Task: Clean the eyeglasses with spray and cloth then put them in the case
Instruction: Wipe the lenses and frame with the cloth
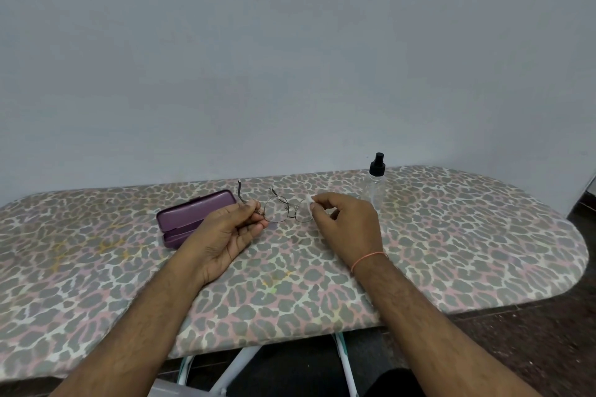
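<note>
Thin metal-framed eyeglasses (pixel 280 210) are held just above the ironing board, temples unfolded and pointing away. My left hand (pixel 230 226) pinches the left end of the frame near the hinge. My right hand (pixel 346 222) pinches a small white cloth (pixel 310 200) against the right lens. A purple glasses case (pixel 188 215) lies open on the board just left of my left hand. A clear spray bottle with a black pump top (pixel 375 182) stands upright behind my right hand.
The ironing board (pixel 451 235) wears a leopard-print cover and ends in a rounded tip at the right. A plain grey wall rises behind it. Its white legs (pixel 238 364) and a dark floor show below the front edge.
</note>
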### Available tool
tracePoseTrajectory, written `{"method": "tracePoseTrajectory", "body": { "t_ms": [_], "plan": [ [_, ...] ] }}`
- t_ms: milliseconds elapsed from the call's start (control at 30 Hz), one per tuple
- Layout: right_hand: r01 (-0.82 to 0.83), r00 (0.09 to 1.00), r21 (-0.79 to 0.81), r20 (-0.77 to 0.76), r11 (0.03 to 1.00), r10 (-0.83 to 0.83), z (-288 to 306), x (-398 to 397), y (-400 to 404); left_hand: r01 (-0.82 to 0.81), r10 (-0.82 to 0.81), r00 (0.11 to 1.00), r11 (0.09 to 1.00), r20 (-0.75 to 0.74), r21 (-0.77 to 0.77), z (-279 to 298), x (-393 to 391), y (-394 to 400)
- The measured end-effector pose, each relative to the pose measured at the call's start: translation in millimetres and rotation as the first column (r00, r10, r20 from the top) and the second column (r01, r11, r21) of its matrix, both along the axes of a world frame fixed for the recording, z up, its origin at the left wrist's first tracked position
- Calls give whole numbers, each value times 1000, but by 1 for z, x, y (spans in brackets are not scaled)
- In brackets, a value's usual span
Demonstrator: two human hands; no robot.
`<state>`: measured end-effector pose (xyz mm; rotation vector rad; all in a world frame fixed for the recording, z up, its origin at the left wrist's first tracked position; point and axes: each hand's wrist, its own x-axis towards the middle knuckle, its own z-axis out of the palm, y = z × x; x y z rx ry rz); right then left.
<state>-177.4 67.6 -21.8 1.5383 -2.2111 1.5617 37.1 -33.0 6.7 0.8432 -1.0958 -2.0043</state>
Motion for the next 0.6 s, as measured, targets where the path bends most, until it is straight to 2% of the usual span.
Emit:
{"method": "tracePoseTrajectory", "body": {
  "t_ms": [133, 267, 400, 500, 600],
  "plan": [
    [-49, 999, 89, 23, 995, 47, 0, 1, 0, -1, 1, 1000, 1000, -4, 0, 0, 0, 0],
    [-150, 989, 25, -7, 988, 150, 2, 5, 3, -3, 3, 1000, 1000, 3, -4, 0, -1, 0],
    [-75, 997, -27, -7, 997, 75, 0, 2, 1, -5, 5, 1000, 1000, 12, -4, -1, 0, 0],
    [-21, 1000, 48, 18, 999, 20, -1, -1, -2, -2, 2, 1000, 1000, 10, -4, -1, 0, 0],
    [-58, 996, 114, 72, 992, 50, -2, -3, -4, -6, 6, 1000, 1000, 7, -4, -1, 0, 0]
  ]
}}
